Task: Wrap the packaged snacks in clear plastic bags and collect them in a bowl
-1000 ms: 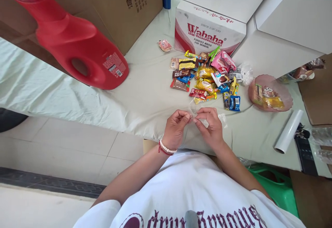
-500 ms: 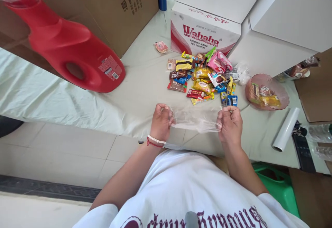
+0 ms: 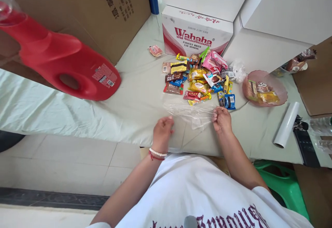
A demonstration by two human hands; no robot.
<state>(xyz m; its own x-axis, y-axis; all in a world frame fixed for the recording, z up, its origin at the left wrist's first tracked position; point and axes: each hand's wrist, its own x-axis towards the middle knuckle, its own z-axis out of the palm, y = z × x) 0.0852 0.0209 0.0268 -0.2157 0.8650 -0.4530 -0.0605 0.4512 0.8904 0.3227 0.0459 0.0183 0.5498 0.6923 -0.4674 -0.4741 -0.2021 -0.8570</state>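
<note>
A clear plastic bag (image 3: 195,116) stretches out sideways from my right hand (image 3: 221,119), whose fingers pinch its right end. The bag is thin, creased and see-through, and its left end floats free over the cloth. My left hand (image 3: 163,133), with a white beaded bracelet and a red cord at the wrist, is just below and left of that loose end. Its fingers are half curled, with a gap between thumb and forefinger and nothing seen in them. Just beyond the bag lies a pile of wrapped snacks (image 3: 198,86) in many colours.
A pink see-through bowl (image 3: 281,98) holds several snacks at right, near a white roll (image 3: 286,126). A large red bottle (image 3: 57,53) is at left. Behind the pile stands a Wahaha carton (image 3: 193,30); one pink packet (image 3: 155,50) lies apart. A green stool (image 3: 293,186) is below.
My hands parted from close together, pulling the bag out between them. Since then my left hand has let go of its end, while my right hand keeps its pinch. The view has shifted slightly.
</note>
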